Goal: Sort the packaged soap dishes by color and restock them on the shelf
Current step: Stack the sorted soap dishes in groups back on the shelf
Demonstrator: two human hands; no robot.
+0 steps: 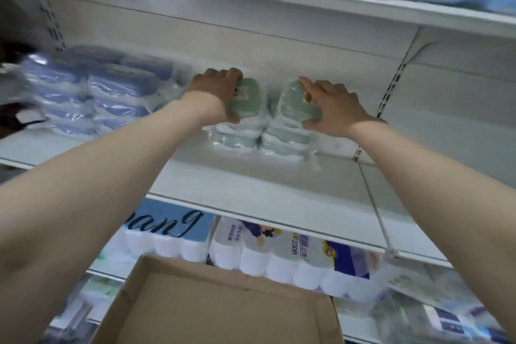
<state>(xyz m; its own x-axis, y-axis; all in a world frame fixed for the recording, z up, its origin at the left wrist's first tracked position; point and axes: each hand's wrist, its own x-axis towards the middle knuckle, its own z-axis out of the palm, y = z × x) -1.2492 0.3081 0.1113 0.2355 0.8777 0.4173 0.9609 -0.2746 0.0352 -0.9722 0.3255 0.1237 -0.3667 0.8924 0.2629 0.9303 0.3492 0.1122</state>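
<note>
Two hands' curled fingers gripping green soap dishes, bare shelf frontward.

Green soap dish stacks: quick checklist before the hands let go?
1. Left hand grips top of left green stack: ok.
2. Right hand grips top of right green stack: ok.
3. Top packs lying flat: not ok, both tilted.
4. Colors separated, purple stacks apart to the left: ok.
5. Stacks fully on the shelf: ok.
6. Cardboard box emptied: cannot tell.
</note>
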